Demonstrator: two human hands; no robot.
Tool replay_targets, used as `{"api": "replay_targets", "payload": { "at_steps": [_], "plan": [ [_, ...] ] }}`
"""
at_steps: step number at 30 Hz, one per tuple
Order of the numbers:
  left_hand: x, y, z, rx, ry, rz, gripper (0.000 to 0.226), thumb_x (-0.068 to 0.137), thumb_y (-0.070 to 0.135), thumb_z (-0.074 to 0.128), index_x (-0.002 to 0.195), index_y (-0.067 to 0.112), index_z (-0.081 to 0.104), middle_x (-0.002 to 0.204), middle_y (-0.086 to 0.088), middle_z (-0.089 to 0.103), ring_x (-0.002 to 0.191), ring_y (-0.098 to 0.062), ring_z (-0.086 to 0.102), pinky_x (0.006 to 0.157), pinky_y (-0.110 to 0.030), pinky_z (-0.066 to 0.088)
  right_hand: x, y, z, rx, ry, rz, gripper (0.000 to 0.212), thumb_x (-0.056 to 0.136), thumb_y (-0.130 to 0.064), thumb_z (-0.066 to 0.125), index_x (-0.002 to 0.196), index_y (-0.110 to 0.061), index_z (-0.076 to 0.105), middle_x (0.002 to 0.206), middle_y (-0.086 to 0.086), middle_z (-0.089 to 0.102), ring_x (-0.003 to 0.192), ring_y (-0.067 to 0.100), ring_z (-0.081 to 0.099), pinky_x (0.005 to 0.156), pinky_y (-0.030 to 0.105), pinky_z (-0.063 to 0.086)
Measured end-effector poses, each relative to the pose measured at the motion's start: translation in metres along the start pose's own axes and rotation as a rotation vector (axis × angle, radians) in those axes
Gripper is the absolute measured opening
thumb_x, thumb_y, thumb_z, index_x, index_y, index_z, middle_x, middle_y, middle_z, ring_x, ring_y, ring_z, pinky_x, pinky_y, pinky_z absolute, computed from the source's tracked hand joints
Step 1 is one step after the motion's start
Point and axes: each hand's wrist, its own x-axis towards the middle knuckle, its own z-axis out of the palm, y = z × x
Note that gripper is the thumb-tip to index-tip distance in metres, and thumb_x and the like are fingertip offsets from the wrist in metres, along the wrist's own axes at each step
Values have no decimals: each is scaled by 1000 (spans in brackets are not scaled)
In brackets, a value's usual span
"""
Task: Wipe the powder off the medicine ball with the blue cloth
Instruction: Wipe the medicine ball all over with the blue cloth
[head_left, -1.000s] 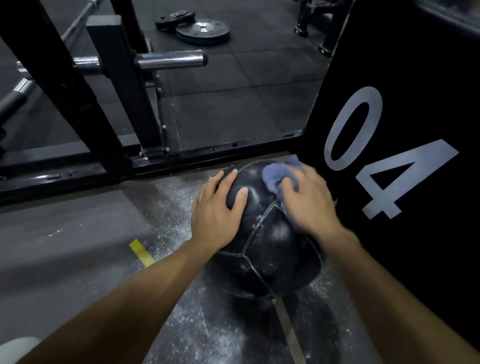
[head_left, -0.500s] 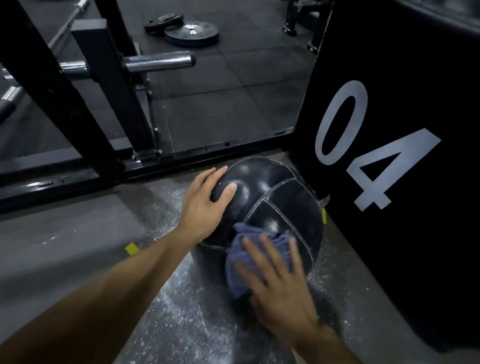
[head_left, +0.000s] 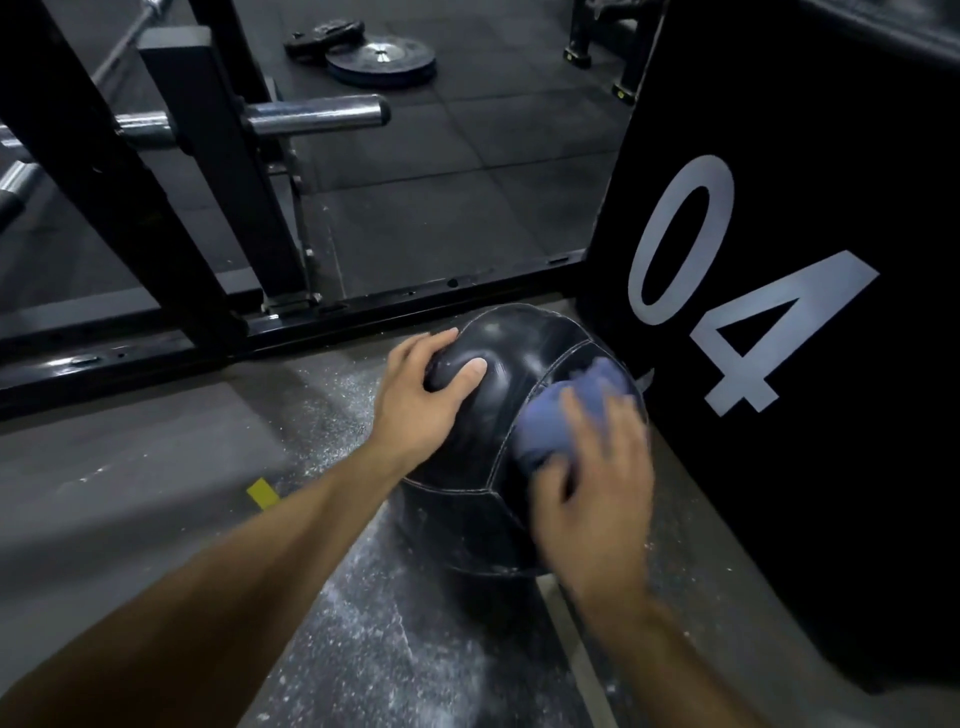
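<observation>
A black stitched medicine ball (head_left: 511, 374) rests on the floor beside a big black box. My left hand (head_left: 423, 402) lies on the ball's upper left side, fingers spread, thumb pressed into the leather. My right hand (head_left: 592, 467), blurred by motion, presses the crumpled blue cloth (head_left: 558, 415) against the ball's right side. Faint white powder shows on the ball just above the cloth. The ball's lower right part is hidden behind my right hand.
White powder (head_left: 363, 639) is scattered over the grey floor around the ball. A black box marked 04 (head_left: 769, 270) stands right against the ball. A black rack frame (head_left: 171, 332) with steel pegs lies behind. Weight plates (head_left: 379, 62) lie further back. Yellow tape (head_left: 262, 492) marks the floor.
My right hand swept the cloth from the ball's top right down to its front, then back up onto the right side. My left hand stayed on the ball's upper left.
</observation>
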Motion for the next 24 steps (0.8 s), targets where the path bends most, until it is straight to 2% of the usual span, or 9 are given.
{"api": "replay_targets", "payload": {
  "at_steps": [4,6,8,11,15,17,20,22,24],
  "plan": [
    [5,-2,-9,-18,-56,19,48,89,43,79,134,36,65,140,8,46,118,6,53,107,-11,36,-48,-5,35,-420,-233,-630,66,86,-38,66,150,-20,60,171,9,34,163,35,17,129,66,6],
    [2,-10,-13,-9,-66,50,44,91,43,78,133,38,64,140,10,46,119,14,50,99,-2,35,-49,1,38,-466,-254,-732,59,91,-38,64,148,-22,61,169,6,37,161,35,22,128,67,7],
    [0,-17,-14,-4,-35,78,43,90,40,79,131,36,65,140,7,49,120,17,48,104,-4,37,-33,-5,26,-484,-283,-704,64,92,-42,58,154,-23,54,171,8,33,162,35,19,127,68,8],
    [-2,-18,-11,33,3,113,44,89,36,81,131,32,67,138,4,53,117,22,47,105,-2,33,19,-17,4,-407,-228,-375,72,89,-39,46,159,-25,46,174,9,28,162,35,19,128,67,12],
    [-7,-12,-14,27,-49,95,48,90,44,78,135,36,64,139,14,48,117,22,46,95,5,30,91,15,-7,-42,-219,321,65,92,-35,34,154,-30,53,166,7,41,153,30,38,127,50,29],
    [-10,-9,-18,7,-89,70,50,90,47,76,137,38,62,140,17,45,119,22,45,95,4,30,83,49,-10,207,-157,630,60,92,-40,36,143,-21,61,150,13,56,134,34,57,110,42,45],
    [-16,-10,-20,-11,-88,60,53,90,49,74,140,38,60,143,19,44,126,18,43,98,4,27,12,59,-15,437,-60,1006,32,106,-38,39,118,-14,57,123,14,61,108,30,58,92,39,41],
    [-19,-10,-19,-16,-81,63,56,88,55,72,140,38,59,144,21,44,132,12,43,100,2,27,-29,44,-10,497,-36,1059,27,106,-32,40,126,-24,55,135,11,58,118,25,53,101,36,38],
    [-20,-11,-19,-28,-77,55,62,84,62,68,141,40,58,145,23,43,134,9,43,101,-1,28,-41,24,-7,492,41,903,50,105,-33,37,154,-29,44,163,-6,40,145,13,40,119,31,28]
  ]
}}
